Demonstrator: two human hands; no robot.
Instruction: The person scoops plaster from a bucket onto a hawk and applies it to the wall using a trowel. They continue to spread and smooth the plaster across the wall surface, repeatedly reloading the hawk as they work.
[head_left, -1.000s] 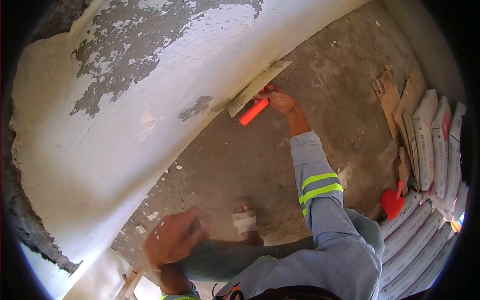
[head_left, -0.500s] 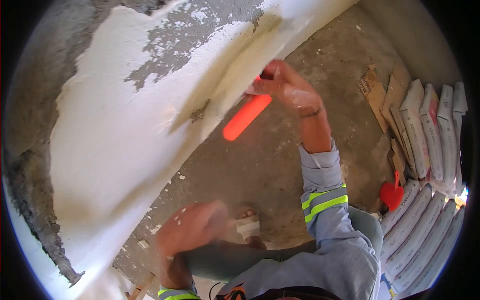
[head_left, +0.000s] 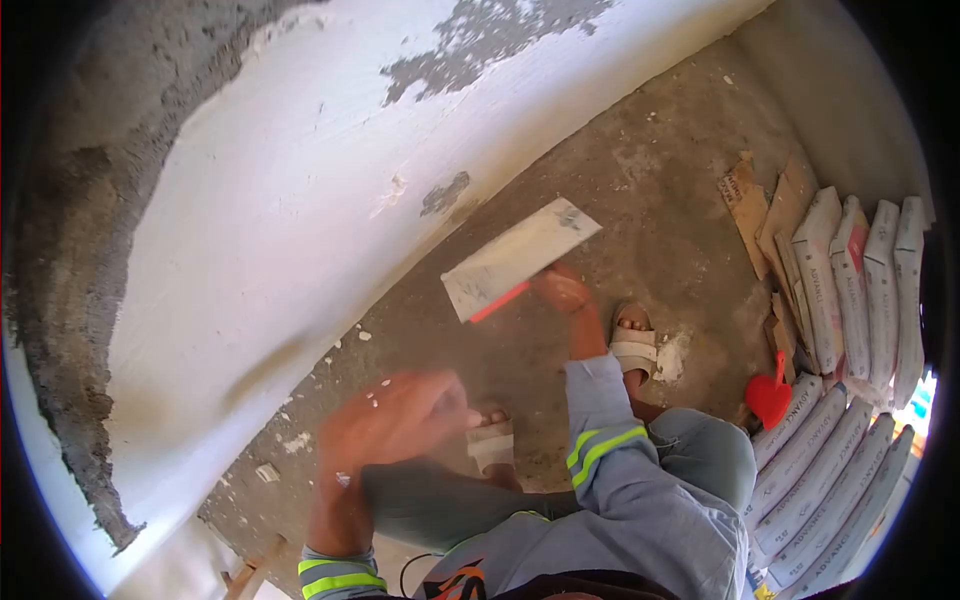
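Observation:
My right hand (head_left: pixel 563 290) is closed round the red handle of a plastering trowel (head_left: pixel 525 250). The trowel's wide rectangular blade is turned up to view, pale with smears of plaster and a grey patch at its far end. It is held over the floor, a short way out from the wall. My left hand (head_left: pixel 395 415), flecked with white, hovers low in front of my knee; its fingers curl in but are smeared by motion. Along the left runs the wall (head_left: pixel 240 260), coated in white plaster, with rough grey patches showing through.
Stacked paper bags (head_left: pixel 825 490) marked ADVANCE fill the right side, with more bags (head_left: pixel 822 280) standing behind. A red scoop (head_left: pixel 768 398) lies against them, near torn cardboard (head_left: pixel 745 210). White crumbs dot the concrete floor (head_left: pixel 640 190). My sandalled feet (head_left: pixel 633 345) are below me.
My right hand has come down and away from the wall, turning the trowel so its blade faces up. The grey patch in the plaster is smaller. My left hand remains low and blurred.

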